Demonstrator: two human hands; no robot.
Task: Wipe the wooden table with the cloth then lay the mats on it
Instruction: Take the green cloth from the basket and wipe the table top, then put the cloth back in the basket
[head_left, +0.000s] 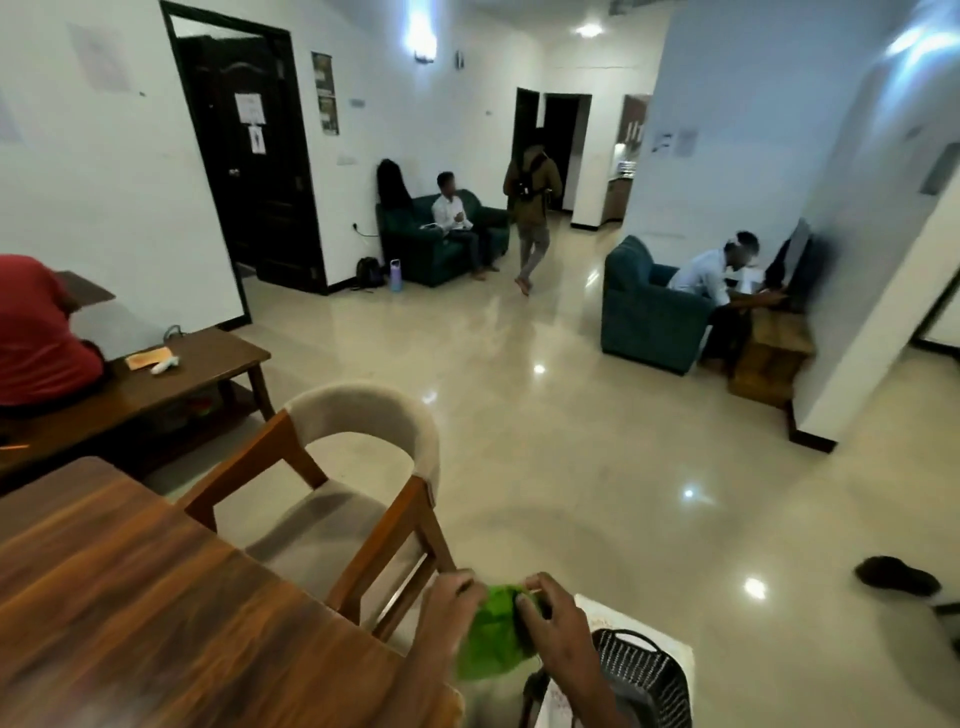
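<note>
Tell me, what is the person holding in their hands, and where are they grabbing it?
A green cloth. The left hand and right hand both pinch it along its top edge, one at each side.

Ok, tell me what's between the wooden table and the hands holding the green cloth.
Head view: only the chair's near wooden arm lies between table and cloth.

White walls (130, 171) and a glossy cream floor (571, 441) are filling the room. A dark door (254, 171) is standing at 11 o'clock, green sofas (644, 312) at 12 and 2, a chair (358, 467), seemingly cushioned, at centre.
</note>
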